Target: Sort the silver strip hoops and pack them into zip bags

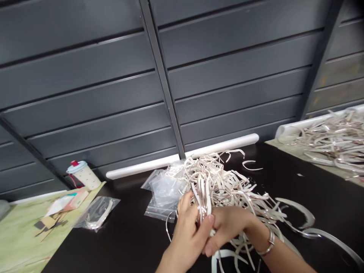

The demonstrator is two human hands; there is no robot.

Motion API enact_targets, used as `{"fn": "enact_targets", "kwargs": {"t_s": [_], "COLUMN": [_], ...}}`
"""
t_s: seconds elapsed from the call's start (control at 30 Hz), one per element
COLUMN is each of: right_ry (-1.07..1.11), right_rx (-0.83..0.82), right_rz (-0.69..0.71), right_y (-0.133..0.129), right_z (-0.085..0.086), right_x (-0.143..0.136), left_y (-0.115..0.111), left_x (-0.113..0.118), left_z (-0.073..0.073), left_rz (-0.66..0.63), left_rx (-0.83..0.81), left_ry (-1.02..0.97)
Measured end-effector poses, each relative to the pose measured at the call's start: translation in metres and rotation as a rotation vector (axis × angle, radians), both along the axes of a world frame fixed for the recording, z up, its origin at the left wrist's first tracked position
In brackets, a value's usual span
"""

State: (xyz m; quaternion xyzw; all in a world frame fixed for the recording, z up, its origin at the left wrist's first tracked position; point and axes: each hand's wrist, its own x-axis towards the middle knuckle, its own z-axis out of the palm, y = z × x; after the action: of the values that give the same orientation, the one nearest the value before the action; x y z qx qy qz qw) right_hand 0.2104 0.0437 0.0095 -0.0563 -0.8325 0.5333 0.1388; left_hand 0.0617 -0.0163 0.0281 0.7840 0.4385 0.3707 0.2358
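Observation:
My left hand (186,227) is closed round an upright bundle of curved white strips with shiny metallic edges (202,193). My right hand (229,225), with a silver bracelet at the wrist, closes on the lower part of the same bundle; its fingertips are partly hidden. The two hands touch, thumbs close together. Right behind them lies a large tangled pile of similar curved strips (224,182). A few strips hang or lie below my right hand. Clear zip bags (165,193) lie beside the pile, left of my hands.
The dark tabletop (122,235) runs up to a grey slatted wall (113,94) edged by a white tube (145,167). At left are a filled clear bag (96,214), a lidded cup (85,176) and a tissue pack (68,203). Another strip pile (338,142) lies far right.

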Motion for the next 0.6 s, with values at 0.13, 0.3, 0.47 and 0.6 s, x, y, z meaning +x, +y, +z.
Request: {"fn": "enact_targets", "kwargs": {"t_s": [0.13,0.3,0.47,0.6], "right_ry": [0.058,0.336,0.55,0.54], "right_rx": [-0.125,-0.198,-0.356,-0.346], "right_rz": [-0.013,-0.415,-0.672,-0.715], "right_y": [-0.008,-0.017,-0.02,-0.026], "right_z": [0.011,0.035,0.04,0.043], "right_x": [0.002,0.022,0.044,0.051], "left_y": [0.002,0.066,0.132,0.137], "left_x": [-0.008,-0.047,-0.096,-0.109], "left_z": [-0.001,-0.029,-0.084,-0.114], "left_rz": [-0.021,0.25,0.659,0.685], "left_rx": [-0.044,-0.111,-0.17,-0.195], "left_ry": [-0.088,-0.069,0.308,0.366]}}
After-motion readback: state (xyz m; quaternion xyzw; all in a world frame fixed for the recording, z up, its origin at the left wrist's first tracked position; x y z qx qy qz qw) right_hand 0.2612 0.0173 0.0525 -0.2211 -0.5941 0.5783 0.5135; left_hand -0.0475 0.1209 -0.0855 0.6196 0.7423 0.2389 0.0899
